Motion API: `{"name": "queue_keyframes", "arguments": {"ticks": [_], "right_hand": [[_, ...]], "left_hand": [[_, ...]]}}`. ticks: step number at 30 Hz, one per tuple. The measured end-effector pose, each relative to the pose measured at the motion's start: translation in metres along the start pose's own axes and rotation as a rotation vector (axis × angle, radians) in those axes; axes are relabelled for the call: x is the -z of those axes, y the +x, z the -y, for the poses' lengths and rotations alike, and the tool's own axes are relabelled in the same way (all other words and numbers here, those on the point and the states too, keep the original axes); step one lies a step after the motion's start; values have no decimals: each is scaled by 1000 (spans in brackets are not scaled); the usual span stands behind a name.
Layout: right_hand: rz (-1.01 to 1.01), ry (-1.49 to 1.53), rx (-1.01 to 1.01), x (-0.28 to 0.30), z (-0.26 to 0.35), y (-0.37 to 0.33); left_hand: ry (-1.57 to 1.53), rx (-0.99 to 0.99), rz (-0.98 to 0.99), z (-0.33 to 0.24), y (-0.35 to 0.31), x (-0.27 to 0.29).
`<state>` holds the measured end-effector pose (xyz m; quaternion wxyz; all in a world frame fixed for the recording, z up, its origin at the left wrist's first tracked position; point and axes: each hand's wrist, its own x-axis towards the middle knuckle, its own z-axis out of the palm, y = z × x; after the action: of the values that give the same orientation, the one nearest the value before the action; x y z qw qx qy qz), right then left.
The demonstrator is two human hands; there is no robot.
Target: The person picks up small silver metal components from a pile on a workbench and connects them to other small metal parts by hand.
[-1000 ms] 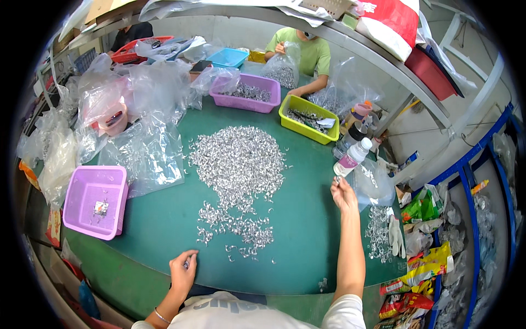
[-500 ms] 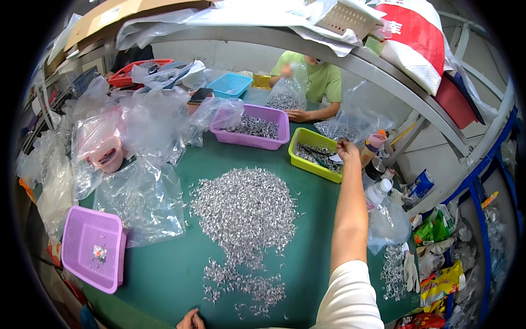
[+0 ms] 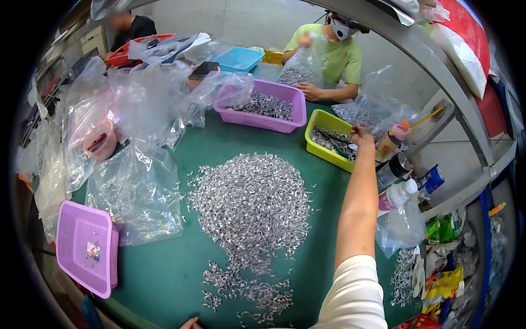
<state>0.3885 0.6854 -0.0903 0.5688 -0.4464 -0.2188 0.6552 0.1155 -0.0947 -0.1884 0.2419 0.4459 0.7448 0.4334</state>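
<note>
At the lime bin [image 3: 327, 154], right hand [image 3: 362, 135], grip unclear, left hand [image 3: 191, 323] cropped

Heap of small curved silvery metal pieces [image 3: 252, 203]: centre of the flat green tabletop [image 3: 159, 274]
Rectangular purple plastic basket [image 3: 79, 227]: near left
Flat transparent plastic bag [image 3: 134, 192]: left of the heap, just beyond the basket
Rectangular lilac plastic tub [image 3: 266, 122]: far centre, behind the heap, metal pieces [image 3: 269, 106] inside
Rectangular lime-green plastic tub [image 3: 329, 156]: far right, right of the lilac tub
Cylindrical white-capped plastic bottle [image 3: 395, 196]: right, nearer than the lime-green tub
</note>
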Motion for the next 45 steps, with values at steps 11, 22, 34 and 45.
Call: {"name": "queue_keyframes", "arguments": {"ticks": [11, 22, 34, 45], "right_hand": [[8, -104, 58, -9, -2, 6], [-53, -197, 65, -5, 1, 13], [-210, -87, 120, 28, 1, 7], [96, 23, 6, 17, -25, -62]], "left_hand": [[235, -66, -396, -53, 22, -14], [337, -88, -387, -50, 22, -14], [114, -90, -279, -43, 18, -7], [-76, 7, -71, 7, -5, -5]]}}
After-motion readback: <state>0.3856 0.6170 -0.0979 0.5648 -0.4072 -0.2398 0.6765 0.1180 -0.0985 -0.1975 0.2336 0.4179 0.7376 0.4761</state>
